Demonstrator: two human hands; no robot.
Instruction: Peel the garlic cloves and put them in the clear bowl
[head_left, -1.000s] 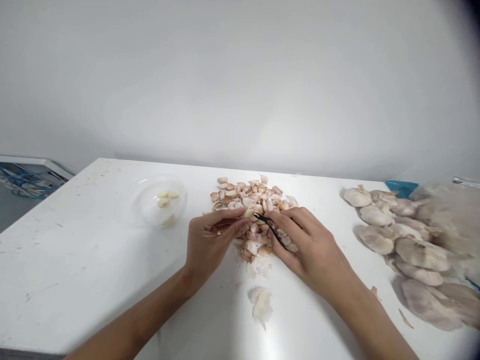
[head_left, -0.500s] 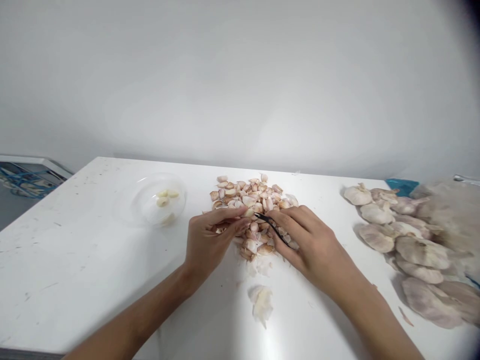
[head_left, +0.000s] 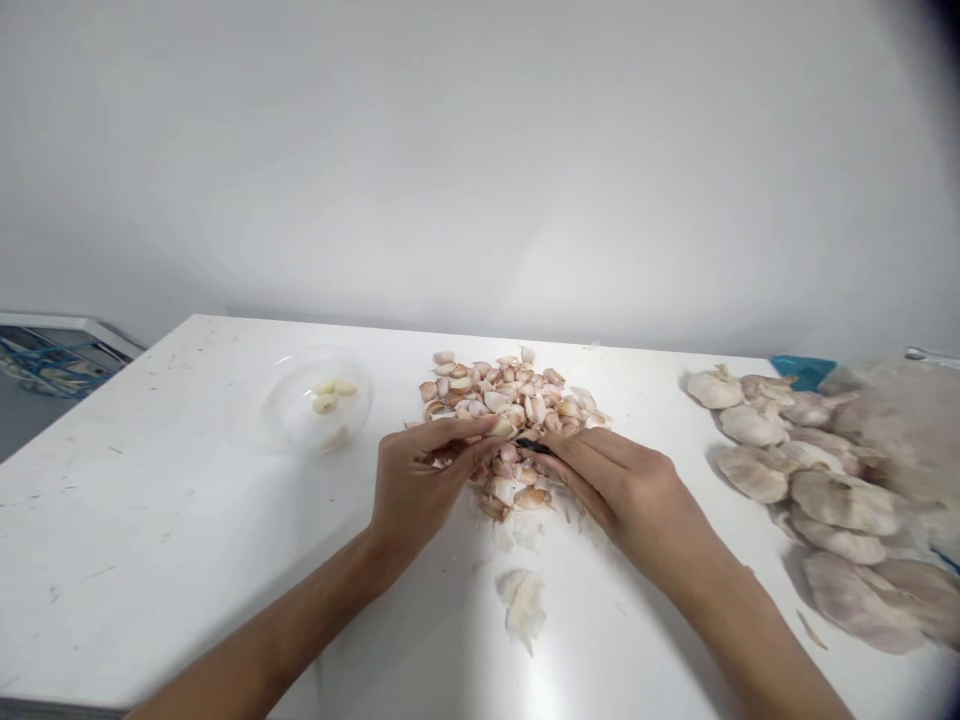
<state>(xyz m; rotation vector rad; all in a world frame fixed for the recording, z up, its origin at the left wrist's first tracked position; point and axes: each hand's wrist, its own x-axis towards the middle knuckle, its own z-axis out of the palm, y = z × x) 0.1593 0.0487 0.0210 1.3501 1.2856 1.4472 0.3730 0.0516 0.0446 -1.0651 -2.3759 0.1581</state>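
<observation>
Garlic clove in one hand, black nippers tucked in the other

The left hand (head_left: 416, 490) pinches a pale garlic clove (head_left: 502, 428) between thumb and finger. The clove is up over the pile of cloves (head_left: 517, 385), which sits on the middle of the tabletop (head_left: 187, 530), close to the back edge. The left hand is in almost the same spot as half a second ago.

The right hand (head_left: 634, 495) has changed more. It has turned, and its fingers now lie flatter and closer together around the small black nippers (head_left: 534, 446). Before, a long bent handle poked out under the fingers. Now only a short dark bit shows, and the rest is hidden. The tip is right beside the clove, but I cannot tell if they touch.

With the hand turned, more cloves show at the right side of the pile.

Other things have stayed put. A clear bowl (head_left: 289, 415) with a few peeled cloves (head_left: 325, 403) inside is near the back left corner of the tabletop. A white bit of skin (head_left: 523, 605) lies in front of the pile, toward the front edge. Whole garlic bulbs (head_left: 844, 503) are heaped over at the right side, next to a see-through bag (head_left: 915, 430).
</observation>
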